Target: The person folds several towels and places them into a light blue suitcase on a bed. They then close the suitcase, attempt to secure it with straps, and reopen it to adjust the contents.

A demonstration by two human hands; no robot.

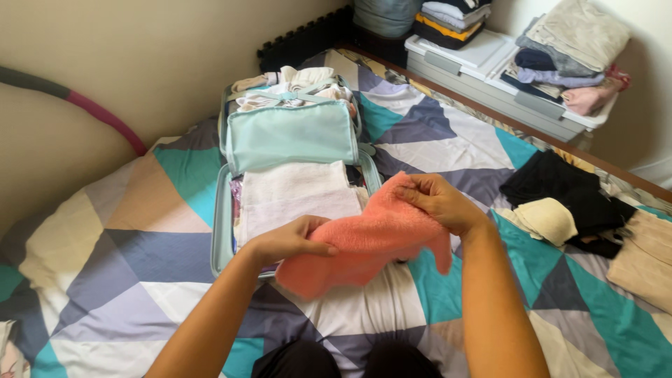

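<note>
Gripping a coral-pink towel (371,241) at two spots, both hands close on it: left hand (290,241) pinches the near edge, right hand (437,201) bunches the top. It hangs just before the open mint suitcase (222,231), looking soft, light and floppy; edges seem best to hold.

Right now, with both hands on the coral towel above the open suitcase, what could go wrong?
1. The coral towel hangs loosely between the left hand and right hand, so its fold may come undone.
2. The suitcase already looks full of white towels; one more may hinder closing.
</note>
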